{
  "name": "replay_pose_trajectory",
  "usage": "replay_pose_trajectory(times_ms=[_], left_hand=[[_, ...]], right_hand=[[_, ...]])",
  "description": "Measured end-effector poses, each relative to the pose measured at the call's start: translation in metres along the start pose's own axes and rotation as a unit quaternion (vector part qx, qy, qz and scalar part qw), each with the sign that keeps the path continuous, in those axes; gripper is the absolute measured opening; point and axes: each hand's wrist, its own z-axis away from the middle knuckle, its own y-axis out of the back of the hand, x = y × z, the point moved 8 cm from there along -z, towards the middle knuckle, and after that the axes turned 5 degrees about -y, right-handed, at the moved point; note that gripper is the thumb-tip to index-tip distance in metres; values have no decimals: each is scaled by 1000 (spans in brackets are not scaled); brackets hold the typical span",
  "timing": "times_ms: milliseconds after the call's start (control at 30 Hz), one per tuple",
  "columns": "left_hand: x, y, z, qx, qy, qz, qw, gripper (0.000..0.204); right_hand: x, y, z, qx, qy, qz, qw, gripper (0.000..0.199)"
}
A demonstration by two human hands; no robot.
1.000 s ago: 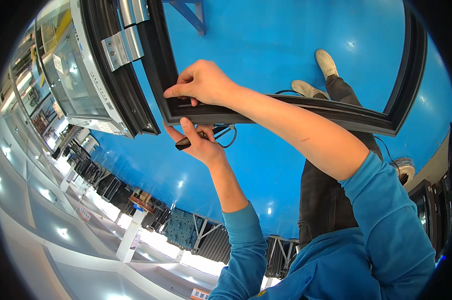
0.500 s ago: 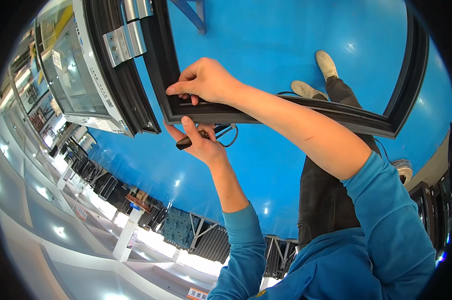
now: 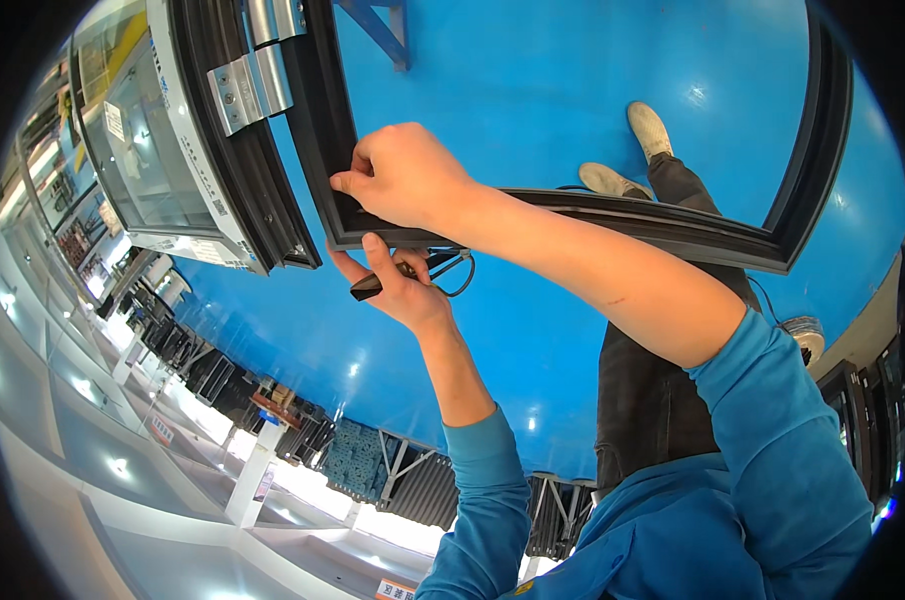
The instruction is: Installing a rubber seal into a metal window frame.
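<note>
A black window-sash-like frame stretches out in front of me, one corner close to both hands. My right hand bends over the inside of that corner, its thumb and fingers pinched together against the channel. Whatever lies between those fingertips is hidden. Just below the corner, my left hand has its thumb up against the frame's outer edge. Tucked in its palm is a dark tool with a flat, slanted end; the rest of it is covered by fingers. A thin black cord loops beside this hand.
Silver hinges join the frame to a dark profile and glazed unit on the left. A blue metal support stands beyond. Blue floor shows through the frame. A coil lies at right; racks of dark profiles line the background.
My right hand has rolled over slightly, its fingers curling further in at the corner, and its forearm has dropped a little. My left hand keeps nearly the same place and grip.
</note>
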Motion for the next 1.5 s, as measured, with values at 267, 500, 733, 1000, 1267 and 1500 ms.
replay_pose_trajectory(times_ms=[267, 500, 733, 1000, 1267, 1500], left_hand=[[-1, 2, 0, 10, 2, 11, 1000, 63], [0, 1, 0, 1, 4, 32, 999, 61], [0, 5, -2, 22, 15, 5, 1000, 47], [25, 24, -11, 153, -57, -259, 952, 52], [37, 7, -23, 123, -2, -263, 957, 46], [21, 5, -23, 155, -50, -138, 977, 44]], right_hand=[[-12, 1, -12, -27, 16, 81, 996, 23], [-8, 0, -10, -33, -52, 57, 996, 22], [3, 7, -5, 24, 12, -24, 999, 20], [-28, 21, 8, 178, 103, 49, 977, 17], [-26, 13, 1, 81, 13, 96, 992, 15], [-23, 16, -1, 84, 20, -9, 996, 13]])
